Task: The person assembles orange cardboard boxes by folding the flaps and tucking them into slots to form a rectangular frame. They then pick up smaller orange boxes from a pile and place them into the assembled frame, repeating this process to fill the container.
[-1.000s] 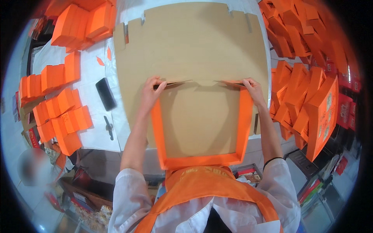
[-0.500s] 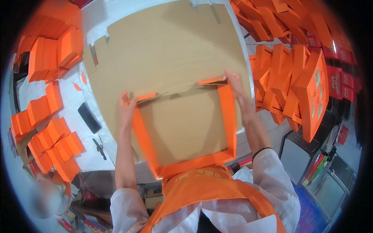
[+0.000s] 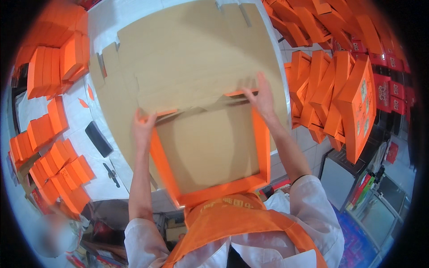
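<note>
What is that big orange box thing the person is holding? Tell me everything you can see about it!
The orange box is a wide, shallow tray that looks like cardboard: bright orange walls outside, plain brown inside. Three walls stand up; the far edge has loose flaps not yet folded flat. It is tilted, near wall by the person's chest, over a big brown cardboard sheet. The left hand and right hand grip its far corners.
</note>
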A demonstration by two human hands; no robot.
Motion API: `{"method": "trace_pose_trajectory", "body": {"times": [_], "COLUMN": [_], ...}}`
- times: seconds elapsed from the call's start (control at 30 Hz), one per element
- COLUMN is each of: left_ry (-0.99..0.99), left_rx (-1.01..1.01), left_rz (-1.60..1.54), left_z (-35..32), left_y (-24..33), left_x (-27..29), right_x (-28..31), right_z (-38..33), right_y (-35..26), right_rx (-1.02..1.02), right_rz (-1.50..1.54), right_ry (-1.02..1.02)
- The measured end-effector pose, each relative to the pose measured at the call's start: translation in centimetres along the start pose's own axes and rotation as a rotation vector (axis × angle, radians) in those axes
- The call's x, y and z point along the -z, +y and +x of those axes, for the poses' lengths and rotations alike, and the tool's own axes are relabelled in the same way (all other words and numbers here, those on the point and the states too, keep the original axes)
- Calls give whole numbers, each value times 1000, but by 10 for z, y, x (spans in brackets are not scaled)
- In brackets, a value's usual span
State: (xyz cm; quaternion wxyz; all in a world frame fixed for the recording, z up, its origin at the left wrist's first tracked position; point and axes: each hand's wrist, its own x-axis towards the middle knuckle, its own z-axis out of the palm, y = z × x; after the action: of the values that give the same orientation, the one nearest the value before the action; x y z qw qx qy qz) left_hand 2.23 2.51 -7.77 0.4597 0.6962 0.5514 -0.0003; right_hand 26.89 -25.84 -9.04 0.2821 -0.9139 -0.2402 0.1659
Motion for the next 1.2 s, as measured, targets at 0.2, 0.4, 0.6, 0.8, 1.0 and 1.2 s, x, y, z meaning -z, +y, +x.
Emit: {"method": "trace_pose_trajectory", "body": {"times": [0.2,0.4,0.6,0.8,1.0,1.2], "left_ry": [33,-163,-55,2,-335,-740], "left_rx": [-68,42,-209,-439,-253,-593], "left_rz": [-58,-422,-483,-704,-828,407], "left_z": [5,2,0,-7,11,24], "left_y": [-15,-16,-24,-61,-69,17], "left_x": [-3,6,3,3,37,65], "right_x": [1,13,10,15,28,69], "right_z": [1,11,8,-13,-10,33], "right_y": [1,-11,-8,7,35,-8], "right_rx": [128,-274,-269,-149,-140,113], "right_rz": [-93,428,669,1067,1146,-90], "right_ry": [9,-154,-90,-112,-492,-1023]}}
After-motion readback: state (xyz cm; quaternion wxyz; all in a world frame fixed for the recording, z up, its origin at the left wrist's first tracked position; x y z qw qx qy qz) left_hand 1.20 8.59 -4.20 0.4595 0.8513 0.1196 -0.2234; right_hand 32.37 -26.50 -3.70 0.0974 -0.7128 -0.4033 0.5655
